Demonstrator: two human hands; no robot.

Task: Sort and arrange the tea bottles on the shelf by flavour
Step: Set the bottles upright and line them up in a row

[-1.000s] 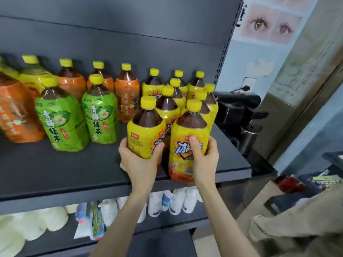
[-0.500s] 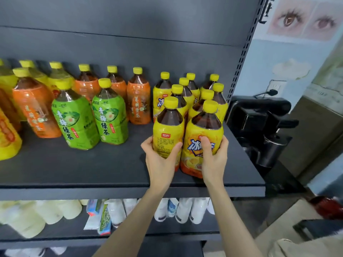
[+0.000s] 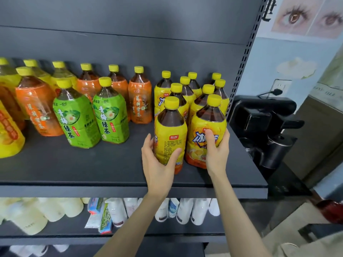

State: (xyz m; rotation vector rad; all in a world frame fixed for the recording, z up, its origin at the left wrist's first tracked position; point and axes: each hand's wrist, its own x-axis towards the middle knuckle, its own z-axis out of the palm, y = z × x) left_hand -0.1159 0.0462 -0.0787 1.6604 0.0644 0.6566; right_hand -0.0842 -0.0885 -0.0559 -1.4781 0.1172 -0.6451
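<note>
Two yellow-labelled tea bottles stand upright at the front right of the dark shelf (image 3: 74, 169). My left hand (image 3: 157, 164) grips the left front bottle (image 3: 170, 130), whose back label faces me. My right hand (image 3: 216, 151) grips the right front bottle (image 3: 207, 127), thumb across its blue logo. Behind them stands a cluster of several more yellow bottles (image 3: 185, 89). Two green-labelled bottles (image 3: 78, 117) stand in the middle, with orange-labelled bottles (image 3: 140, 101) behind them and to the left.
More yellow bottles (image 3: 9, 136) sit at the far left edge. The lower shelf holds white and cream bottles (image 3: 185, 210) and tubes. A black machine (image 3: 263, 123) stands right of the shelf upright. A beige sleeve (image 3: 306, 247) shows at bottom right.
Both hands have pushed the two front yellow bottles back onto the shelf, closer to the yellow cluster. My left thumb has loosened a little from its bottle.
</note>
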